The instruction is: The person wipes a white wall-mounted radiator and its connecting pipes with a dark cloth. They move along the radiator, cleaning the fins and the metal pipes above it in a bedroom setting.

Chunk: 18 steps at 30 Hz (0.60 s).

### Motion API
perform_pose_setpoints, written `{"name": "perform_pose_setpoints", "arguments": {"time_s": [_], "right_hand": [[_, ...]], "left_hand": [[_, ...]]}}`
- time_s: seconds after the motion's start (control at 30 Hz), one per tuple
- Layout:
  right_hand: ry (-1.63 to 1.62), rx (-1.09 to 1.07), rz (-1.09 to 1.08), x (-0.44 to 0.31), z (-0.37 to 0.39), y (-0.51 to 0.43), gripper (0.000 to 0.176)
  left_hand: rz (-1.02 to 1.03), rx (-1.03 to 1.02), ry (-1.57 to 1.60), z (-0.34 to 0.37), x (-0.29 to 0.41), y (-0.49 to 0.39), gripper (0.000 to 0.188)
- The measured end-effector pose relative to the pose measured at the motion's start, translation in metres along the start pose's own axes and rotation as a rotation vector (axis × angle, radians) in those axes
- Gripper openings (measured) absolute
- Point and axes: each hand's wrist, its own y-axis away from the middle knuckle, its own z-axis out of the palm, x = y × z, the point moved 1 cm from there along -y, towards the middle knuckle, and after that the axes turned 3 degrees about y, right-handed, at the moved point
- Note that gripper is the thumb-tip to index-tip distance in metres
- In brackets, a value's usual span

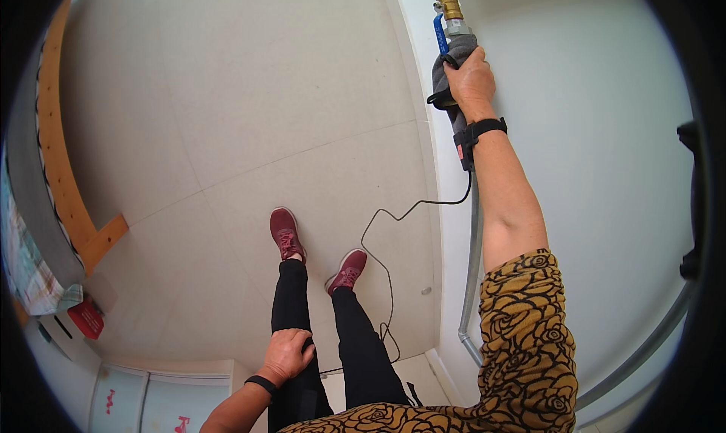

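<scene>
My right hand [471, 84] grips a grey cloth [464, 46] wrapped around a pipe low along the wall. Just beyond the cloth is a brass ball valve [450, 7] with a blue lever handle [440, 35], which points back towards me. Something black with a yellowish edge [441, 99] shows under my palm; what it is, I cannot tell. My left hand [288, 355] rests on my knee over black trousers [292, 297], thumb apart from the bent fingers, holding nothing.
A grey pipe [473, 246] runs along the white wall [595, 149]. From a strapped device [464, 149] at my right wrist, a black cable [391, 274] trails past my shoe [347, 268]. At left stands a wooden bed frame [59, 132], near a red object [88, 319] and sliding cabinet doors [184, 404].
</scene>
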Motion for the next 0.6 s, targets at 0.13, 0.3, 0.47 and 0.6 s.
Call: {"name": "perform_pose_setpoints", "arguments": {"time_s": [0.13,0.3,0.47,0.6], "right_hand": [[-0.052,-0.041,0.017,0.005,0.001,-0.005,0.066],[-0.107,-0.026,-0.040,0.014,0.002,-0.011,0.066],[-0.198,-0.027,-0.073,0.023,0.013,-0.018,0.077],[-0.272,-0.082,-0.126,0.035,0.018,-0.030,0.079]], "left_hand": [[0.008,-0.008,-0.019,-0.001,-0.004,0.001,0.026],[0.012,-0.012,-0.038,-0.004,-0.010,-0.003,0.026],[0.011,0.009,-0.050,-0.002,-0.013,-0.013,0.027],[-0.002,0.018,-0.049,0.000,-0.018,-0.014,0.027]]}}
